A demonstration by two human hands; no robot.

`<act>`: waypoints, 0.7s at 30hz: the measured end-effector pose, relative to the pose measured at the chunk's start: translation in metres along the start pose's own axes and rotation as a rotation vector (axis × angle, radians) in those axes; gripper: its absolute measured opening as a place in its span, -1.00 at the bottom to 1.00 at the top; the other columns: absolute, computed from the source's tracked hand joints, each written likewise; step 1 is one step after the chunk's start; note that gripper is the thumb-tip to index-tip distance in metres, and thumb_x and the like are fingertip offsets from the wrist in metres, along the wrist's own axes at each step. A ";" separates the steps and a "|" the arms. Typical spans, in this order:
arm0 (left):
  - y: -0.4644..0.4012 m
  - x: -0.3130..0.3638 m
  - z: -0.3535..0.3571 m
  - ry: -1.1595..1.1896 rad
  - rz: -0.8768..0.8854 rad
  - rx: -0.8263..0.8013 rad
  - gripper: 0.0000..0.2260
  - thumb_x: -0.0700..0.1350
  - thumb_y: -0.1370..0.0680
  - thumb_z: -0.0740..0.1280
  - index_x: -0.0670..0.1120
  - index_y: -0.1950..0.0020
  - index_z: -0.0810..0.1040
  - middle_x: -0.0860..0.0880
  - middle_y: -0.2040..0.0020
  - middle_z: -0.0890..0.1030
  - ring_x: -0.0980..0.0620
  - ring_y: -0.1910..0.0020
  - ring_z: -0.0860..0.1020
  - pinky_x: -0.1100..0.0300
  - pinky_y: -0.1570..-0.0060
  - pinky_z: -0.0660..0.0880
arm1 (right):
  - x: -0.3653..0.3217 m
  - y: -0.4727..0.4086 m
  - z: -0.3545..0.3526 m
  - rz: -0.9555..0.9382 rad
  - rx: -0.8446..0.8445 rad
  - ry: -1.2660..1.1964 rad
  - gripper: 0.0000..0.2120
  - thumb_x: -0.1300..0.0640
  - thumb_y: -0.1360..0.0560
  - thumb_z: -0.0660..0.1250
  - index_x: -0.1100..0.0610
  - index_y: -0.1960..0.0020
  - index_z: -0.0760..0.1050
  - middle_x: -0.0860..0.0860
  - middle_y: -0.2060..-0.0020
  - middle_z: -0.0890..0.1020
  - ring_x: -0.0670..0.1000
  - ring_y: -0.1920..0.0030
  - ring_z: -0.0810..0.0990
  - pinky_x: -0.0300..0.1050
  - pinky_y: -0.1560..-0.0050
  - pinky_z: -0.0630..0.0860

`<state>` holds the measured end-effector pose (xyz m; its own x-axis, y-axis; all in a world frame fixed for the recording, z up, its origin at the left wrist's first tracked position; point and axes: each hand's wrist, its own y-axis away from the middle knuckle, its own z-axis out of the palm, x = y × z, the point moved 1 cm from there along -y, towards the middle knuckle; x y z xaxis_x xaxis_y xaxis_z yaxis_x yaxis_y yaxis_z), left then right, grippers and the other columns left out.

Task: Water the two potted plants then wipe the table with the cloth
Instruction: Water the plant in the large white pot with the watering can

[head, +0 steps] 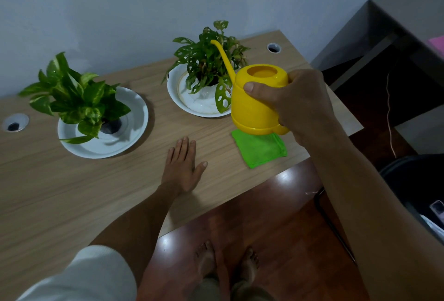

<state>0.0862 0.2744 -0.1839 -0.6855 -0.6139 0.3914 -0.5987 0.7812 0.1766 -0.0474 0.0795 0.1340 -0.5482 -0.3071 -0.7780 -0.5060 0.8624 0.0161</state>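
Right hand [298, 104] grips the yellow watering can [254, 99] above the green cloth [260, 149], spout among the right plant [211, 60]. Left hand [182, 166] lies flat, fingers straight, on the table [72, 192]. Can's handle hidden.

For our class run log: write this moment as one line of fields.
phase: watering | right hand: holds can, spout in right plant | left hand: flat on table | cloth: untouched

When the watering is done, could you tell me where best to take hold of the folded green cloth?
Probably pinch the folded green cloth at its near corner by the table edge, coming from above: it lies flat, and the yellow plastic watering can hangs over its far edge.
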 end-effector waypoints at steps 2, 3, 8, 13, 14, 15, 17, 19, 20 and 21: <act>0.000 0.000 0.000 0.002 0.003 0.001 -0.28 0.33 -0.67 -0.03 -0.04 -0.71 -0.10 -0.10 -0.71 -0.14 -0.06 -0.68 -0.20 -0.07 -0.64 -0.22 | 0.003 0.000 -0.001 0.018 -0.013 -0.011 -0.42 -0.25 -0.28 0.65 0.27 0.16 0.62 0.15 0.33 0.62 -0.03 0.41 0.51 -0.13 0.37 0.42; -0.001 0.000 0.000 -0.001 0.002 0.000 -0.28 0.33 -0.67 -0.04 -0.04 -0.71 -0.10 -0.10 -0.71 -0.15 -0.05 -0.68 -0.21 -0.08 -0.64 -0.22 | 0.005 0.000 -0.002 0.027 -0.017 -0.015 -0.44 -0.25 -0.28 0.65 0.25 0.18 0.61 0.11 0.35 0.59 -0.04 0.41 0.50 -0.14 0.37 0.40; -0.001 0.000 0.001 0.002 -0.006 -0.011 -0.27 0.33 -0.67 -0.04 -0.04 -0.71 -0.12 -0.09 -0.71 -0.17 -0.04 -0.68 -0.23 -0.07 -0.64 -0.23 | 0.019 -0.004 -0.003 0.061 0.002 -0.003 -0.45 -0.29 -0.22 0.65 0.15 0.21 0.56 0.06 0.30 0.60 -0.01 0.31 0.57 -0.11 0.29 0.48; -0.001 -0.001 0.002 -0.007 -0.003 -0.005 -0.27 0.33 -0.67 -0.03 -0.04 -0.71 -0.11 -0.10 -0.71 -0.16 -0.05 -0.68 -0.22 -0.08 -0.64 -0.22 | 0.026 -0.009 -0.003 0.054 0.019 0.006 -0.50 -0.26 -0.25 0.65 0.12 0.24 0.55 0.08 0.27 0.64 0.04 0.23 0.63 -0.02 0.24 0.54; -0.001 -0.001 0.002 -0.008 -0.006 -0.005 -0.28 0.32 -0.67 -0.02 -0.04 -0.71 -0.11 -0.10 -0.71 -0.15 -0.05 -0.68 -0.22 -0.07 -0.64 -0.22 | 0.027 -0.010 -0.003 0.055 0.025 0.008 -0.50 -0.26 -0.25 0.65 0.11 0.25 0.53 0.07 0.28 0.62 0.05 0.23 0.62 -0.03 0.24 0.53; -0.002 0.000 0.001 -0.007 -0.007 -0.004 -0.28 0.32 -0.67 -0.02 -0.04 -0.71 -0.11 -0.10 -0.71 -0.15 -0.05 -0.68 -0.21 -0.07 -0.64 -0.23 | 0.027 -0.011 -0.003 0.055 0.032 0.010 -0.50 -0.27 -0.25 0.65 0.10 0.26 0.52 0.06 0.30 0.59 0.05 0.24 0.61 -0.04 0.24 0.50; -0.001 0.000 0.001 -0.009 -0.006 -0.004 -0.28 0.32 -0.67 -0.01 -0.04 -0.71 -0.11 -0.10 -0.71 -0.15 -0.05 -0.68 -0.21 -0.06 -0.63 -0.24 | 0.029 -0.014 -0.001 0.057 0.039 0.011 -0.49 -0.27 -0.25 0.64 0.10 0.26 0.51 0.06 0.30 0.58 0.05 0.23 0.60 -0.06 0.25 0.48; -0.001 0.000 0.000 -0.006 -0.003 -0.003 -0.28 0.32 -0.67 -0.01 -0.04 -0.71 -0.10 -0.10 -0.71 -0.15 -0.05 -0.68 -0.21 -0.06 -0.63 -0.24 | 0.029 -0.015 0.000 0.060 0.039 0.010 -0.48 -0.27 -0.24 0.64 0.11 0.27 0.50 0.06 0.31 0.56 0.05 0.25 0.58 -0.06 0.26 0.47; -0.001 0.000 0.000 -0.003 -0.001 -0.001 -0.28 0.32 -0.67 -0.01 -0.04 -0.71 -0.10 -0.10 -0.71 -0.15 -0.05 -0.68 -0.21 -0.06 -0.63 -0.24 | 0.029 -0.015 0.000 0.062 0.038 0.009 -0.46 -0.28 -0.24 0.64 0.14 0.25 0.52 0.08 0.31 0.56 0.06 0.25 0.59 -0.05 0.27 0.48; -0.001 0.000 0.000 -0.002 0.000 0.002 -0.28 0.32 -0.67 -0.01 -0.04 -0.71 -0.10 -0.10 -0.71 -0.15 -0.05 -0.68 -0.21 -0.06 -0.63 -0.24 | 0.029 -0.016 0.001 0.066 0.035 0.011 -0.42 -0.30 -0.23 0.64 0.19 0.21 0.55 0.10 0.29 0.58 0.07 0.25 0.60 -0.03 0.27 0.51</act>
<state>0.0864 0.2736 -0.1836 -0.6864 -0.6142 0.3894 -0.5994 0.7810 0.1752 -0.0547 0.0573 0.1109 -0.5869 -0.2528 -0.7692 -0.4446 0.8946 0.0452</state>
